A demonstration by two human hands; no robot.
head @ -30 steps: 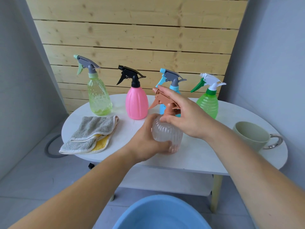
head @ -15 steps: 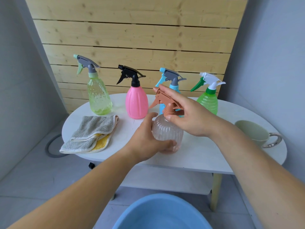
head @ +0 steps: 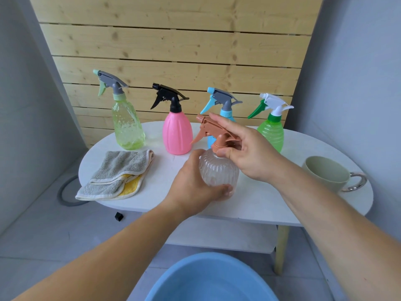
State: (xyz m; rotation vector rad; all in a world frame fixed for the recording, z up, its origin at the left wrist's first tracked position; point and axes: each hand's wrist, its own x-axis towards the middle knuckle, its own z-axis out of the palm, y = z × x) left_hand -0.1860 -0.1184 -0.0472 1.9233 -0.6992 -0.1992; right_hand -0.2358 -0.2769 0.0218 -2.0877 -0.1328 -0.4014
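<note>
At six o'clock the blue basin [head: 208,276] runs off the bottom edge. The blue spray bottle [head: 224,103], at twelve o'clock of the clear bottle [head: 218,170], shows little but its head; the right hand [head: 249,153] and brown sprayer [head: 213,130] cover its body.

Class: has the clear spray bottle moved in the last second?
No. The clear spray bottle keeps its place just right of the pink bottle.

Both forearms are bare as far back as the view shows them, slim and smooth, with no sleeve over them; the left hand [head: 193,187] and right hand [head: 249,153] are bare too, nails cut short
</note>
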